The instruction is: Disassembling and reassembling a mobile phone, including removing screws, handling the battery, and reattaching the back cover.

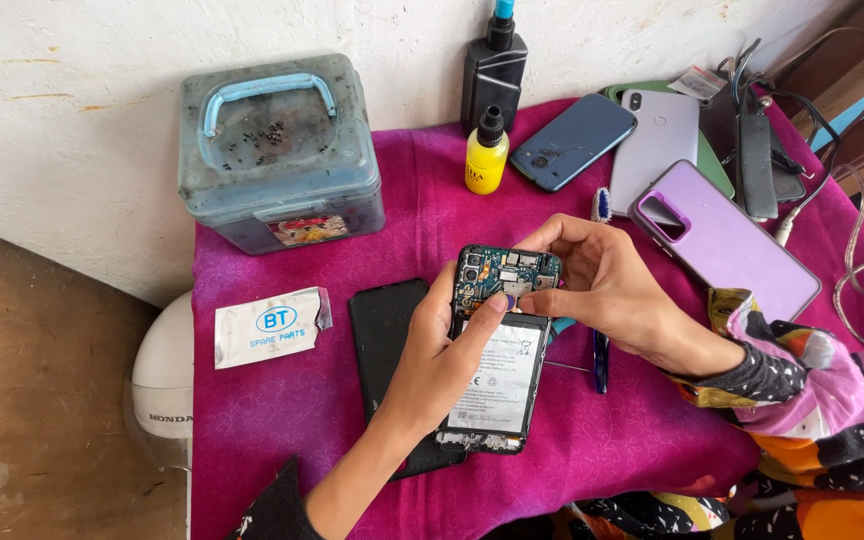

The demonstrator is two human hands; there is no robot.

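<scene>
An opened phone [497, 345], back cover off, is held at the centre of view above the bench [612, 450], which carries a magenta cloth. Its circuit board faces up at the 12 o'clock end, and its battery [502, 375] fills the lower part.

The left hand [437, 360] comes in from 7 o'clock, fingers closed around the phone's left edge, thumb pressed at the battery's top edge. The right hand [602, 285] comes in from 4 o'clock, fingers curled over the phone's top right corner, thumb tip touching the board just beside the left thumb.

A black panel [384, 335] lies flat at 9 o'clock of the phone, partly under the left wrist. A white packet [270, 325] lies farther out at 9 o'clock. A grey box [277, 150] with a blue handle stands at 10 o'clock. A yellow bottle [487, 155] stands at 12 o'clock, a black bottle [494, 70] behind it. A blue phone [574, 140] and a lilac case [727, 250] lie at 1 to 2 o'clock.
</scene>
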